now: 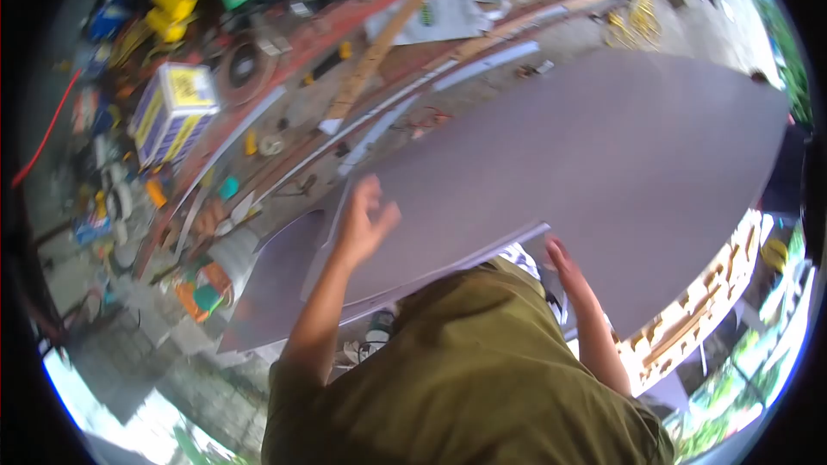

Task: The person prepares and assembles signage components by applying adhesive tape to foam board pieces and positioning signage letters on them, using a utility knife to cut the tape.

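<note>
A large, smooth grey panel [603, 146] stretches across the view in front of my body. A narrow strip or raised lip [448, 265] in the same grey runs along its near side, close to my shirt. My left hand [366, 222] is over the panel's left part, fingers spread and slightly blurred, with nothing in it. At the right end of the strip is my right hand [564, 265], seen edge-on with its fingers stretched out beside the panel's near edge. Farther left, a separate darker grey piece [280, 263] shows beyond a seam.
A white, yellow and purple box [177, 112] stands at the left among scattered tools. Long wooden boards [388, 52] lie beyond the panel, with a white bag [439, 13] on them. Yellow cord [636, 24] lies at the back right. A slatted wooden structure [702, 314] shows under the panel's right edge.
</note>
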`<state>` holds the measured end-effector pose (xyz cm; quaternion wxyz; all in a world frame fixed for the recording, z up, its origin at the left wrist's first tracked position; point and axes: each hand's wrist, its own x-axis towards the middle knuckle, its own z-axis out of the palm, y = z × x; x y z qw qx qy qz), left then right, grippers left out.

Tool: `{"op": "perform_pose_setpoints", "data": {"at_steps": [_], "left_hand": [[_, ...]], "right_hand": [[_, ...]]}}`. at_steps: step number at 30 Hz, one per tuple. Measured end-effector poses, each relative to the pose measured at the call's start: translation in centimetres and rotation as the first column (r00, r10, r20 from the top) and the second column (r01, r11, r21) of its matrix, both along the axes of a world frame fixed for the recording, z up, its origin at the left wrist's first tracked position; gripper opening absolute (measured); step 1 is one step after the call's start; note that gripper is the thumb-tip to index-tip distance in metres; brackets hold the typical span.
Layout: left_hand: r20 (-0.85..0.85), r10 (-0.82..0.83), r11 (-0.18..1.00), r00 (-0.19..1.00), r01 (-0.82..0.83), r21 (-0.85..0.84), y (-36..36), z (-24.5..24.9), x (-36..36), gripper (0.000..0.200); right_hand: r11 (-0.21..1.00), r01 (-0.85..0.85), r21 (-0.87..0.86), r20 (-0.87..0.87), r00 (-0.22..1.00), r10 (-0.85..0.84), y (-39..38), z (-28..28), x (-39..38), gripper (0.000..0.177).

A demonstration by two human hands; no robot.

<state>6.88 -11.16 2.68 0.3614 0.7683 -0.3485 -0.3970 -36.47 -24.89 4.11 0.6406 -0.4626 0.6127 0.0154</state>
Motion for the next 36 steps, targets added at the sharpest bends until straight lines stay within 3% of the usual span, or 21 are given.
{"op": "perform_pose_setpoints", "data": {"at_steps": [2, 3, 5, 8, 11, 15, 16, 19, 20, 26, 29, 32, 35, 36], "left_hand": [[0.028, -0.443, 0.884, 0.896, 0.432, 0.180, 1.8, 3.8, -5.8, 0.079], [0.017, -0.448, 0.879, 0.894, 0.437, 0.193, 2.6, 4.1, -7.2, 0.081], [0.018, -0.440, 0.874, 0.898, 0.424, 0.236, 3.4, 4.2, -8.3, 0.084], [0.147, -0.513, 0.841, 0.846, 0.460, 0.285, 3.2, 4.6, -7.8, 0.083], [0.196, -0.524, 0.839, 0.829, 0.462, 0.288, 3.0, 4.4, -8.1, 0.082], [0.404, -0.466, 0.875, 0.787, 0.342, 0.343, 2.1, 3.4, -7.9, 0.072], [0.415, -0.460, 0.880, 0.785, 0.340, 0.333, 2.0, 3.1, -7.6, 0.068], [0.459, -0.437, 0.896, 0.773, 0.329, 0.299, 1.5, 2.7, -6.3, 0.058], [0.477, -0.423, 0.903, 0.770, 0.320, 0.286, 1.3, 2.9, -5.8, 0.055], [0.552, -0.352, 0.934, 0.756, 0.244, 0.261, -0.5, 2.7, -3.0, 0.045], [0.568, -0.316, 0.947, 0.760, 0.212, 0.243, -1.7, 2.6, -1.3, 0.042], [0.576, -0.286, 0.956, 0.766, 0.184, 0.230, -2.7, 2.4, 0.5, 0.039], [0.613, -0.256, 0.965, 0.747, 0.159, 0.209, -3.5, 2.1, 2.1, 0.035], [0.628, -0.248, 0.968, 0.737, 0.158, 0.196, -3.7, 1.8, 2.6, 0.033]], "right_hand": [[0.994, 0.059, 0.097, 0.114, 0.991, -0.070, -0.1, -3.3, 0.0, 0.077], [0.987, 0.038, 0.154, 0.190, 0.979, -0.068, -0.7, -4.2, 1.0, 0.082], [0.995, 0.011, 0.103, 0.068, 0.998, -0.018, -3.1, 0.7, 7.2, 0.089], [0.998, -0.012, 0.060, -0.046, 0.999, 0.015, -4.8, 4.9, 11.0, 0.092], [0.999, 0.017, 0.047, 0.018, 1.000, -0.018, -5.6, 2.5, 11.7, 0.089], [0.999, 0.032, -0.019, 0.091, 0.995, -0.030, -7.1, 3.3, 14.0, 0.079], [0.993, 0.104, -0.053, 0.193, 0.977, -0.092, -7.1, 1.3, 13.9, 0.068], [0.997, 0.010, -0.078, 0.235, 0.972, 0.008, -8.4, -0.8, 14.2, 0.077], [0.997, 0.026, -0.071, 0.244, 0.970, -0.008, -8.8, -1.0, 14.4, 0.069], [0.996, 0.030, -0.086, 0.368, 0.930, 0.004, -11.3, -1.5, 17.3, 0.064], [0.988, -0.008, -0.153, 0.350, 0.935, 0.062, -12.4, -0.6, 19.2, 0.066], [0.930, -0.224, -0.291, 0.126, 0.955, 0.270, -13.1, -0.5, 20.5, 0.059], [0.673, -0.550, -0.495, -0.169, 0.820, 0.546, -12.4, 1.2, 22.6, 0.050], [0.671, -0.539, -0.509, -0.141, 0.821, 0.553, -11.8, 2.7, 23.7, 0.044]]}}
